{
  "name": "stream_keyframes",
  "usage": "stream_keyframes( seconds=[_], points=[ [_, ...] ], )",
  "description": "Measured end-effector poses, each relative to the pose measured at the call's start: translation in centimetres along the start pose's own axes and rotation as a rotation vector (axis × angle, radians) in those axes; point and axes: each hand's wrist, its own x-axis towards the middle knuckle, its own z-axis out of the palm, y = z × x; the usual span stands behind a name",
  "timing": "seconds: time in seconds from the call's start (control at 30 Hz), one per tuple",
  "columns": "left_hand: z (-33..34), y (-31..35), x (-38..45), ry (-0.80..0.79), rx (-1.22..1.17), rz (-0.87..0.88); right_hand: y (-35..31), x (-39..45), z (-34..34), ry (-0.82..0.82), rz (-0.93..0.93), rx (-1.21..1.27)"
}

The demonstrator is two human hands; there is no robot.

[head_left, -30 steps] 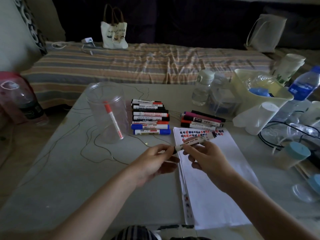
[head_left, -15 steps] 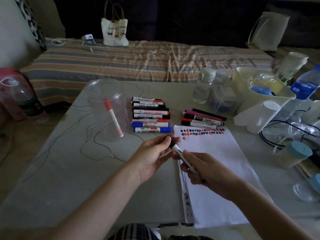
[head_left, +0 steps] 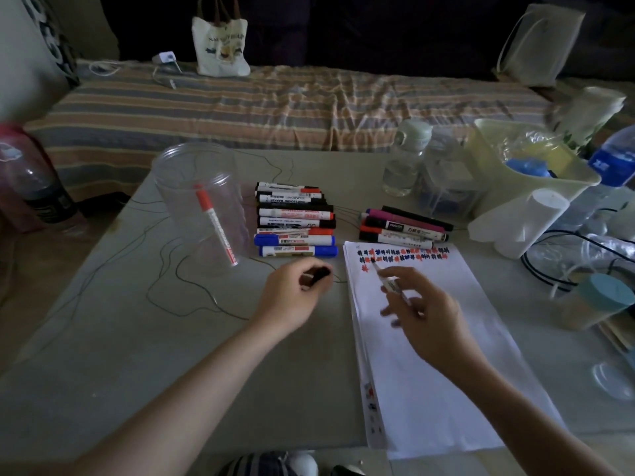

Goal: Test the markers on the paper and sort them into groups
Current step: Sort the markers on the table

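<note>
Marker [head_left: 390,284] w/ white barrel sits in our right hand [head_left: 424,316], pinched btw fingers, tip angled up-left and down onto the paper [head_left: 433,379], at the lower edge of the red/black test scribbles [head_left: 400,255] just ahead of that hand. Hand is blurred, so exact finger lay is hard to tell. Our left hand [head_left: 295,297] rests on the table [head_left: 144,355] just left of the paper edge, fingers curled round a small black cap [head_left: 318,273].

Head view, relative to hands: straight ahead of the left hand lies a stacked row of markers [head_left: 295,221], black, red and two blue ones nearest us. Ahead of the right hand, past the scribbles, a second smaller group [head_left: 403,226] w/ pink, black and red caps. Front-left of the left hand stands a clear plastic jar [head_left: 202,187] w/ one red-capped marker [head_left: 216,223] leaning inside. Thin black wire [head_left: 165,280] loops across the table left of the left hand. Far right of the right hand: pale green bin [head_left: 529,156], bottles [head_left: 407,156], white roll [head_left: 529,221]. Beyond the table, a striped bed cover [head_left: 275,104] w/ a tote bag [head_left: 221,42].
</note>
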Motion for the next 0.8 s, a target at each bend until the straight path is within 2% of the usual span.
stream_keyframes(
  seconds=[0.17, 0.23, 0.3, 0.37, 0.47, 0.6, 0.7, 0.8],
  points=[
    [1.6, -0.4, 2.1, -0.084, 0.274, 0.204, -0.5, 2.2, -1.6, 0.141, 0.147, 0.403],
    [2.1, -0.8, 3.0, -0.138, 0.344, 0.226, -0.3, 2.7, -2.5, 0.116, 0.216, 0.542],
    [2.4, -1.5, 3.4, -0.194, 0.402, 0.248, 0.2, 3.2, -3.2, 0.059, 0.319, 0.854],
    [2.7, -2.2, 3.2, -0.218, 0.459, 0.286, 0.8, 3.6, -3.8, 0.048, 0.388, 1.026],
    [2.9, -3.0, 2.7, -0.169, 0.546, 0.351, 1.9, 4.2, -3.4, 0.050, 0.419, 0.918],
    [3.1, -2.9, 3.0, -0.148, 0.564, 0.398, 2.8, 5.5, -1.9, 0.185, 0.399, 0.595],
    [3.1, -3.2, 3.1, -0.137, 0.541, 0.409, 2.5, 6.8, -0.7, 0.171, 0.291, 0.421],
    [3.2, -3.4, 3.3, -0.113, 0.528, 0.419, 2.7, 8.1, 0.4, 0.133, 0.263, 0.348]
  ],
)
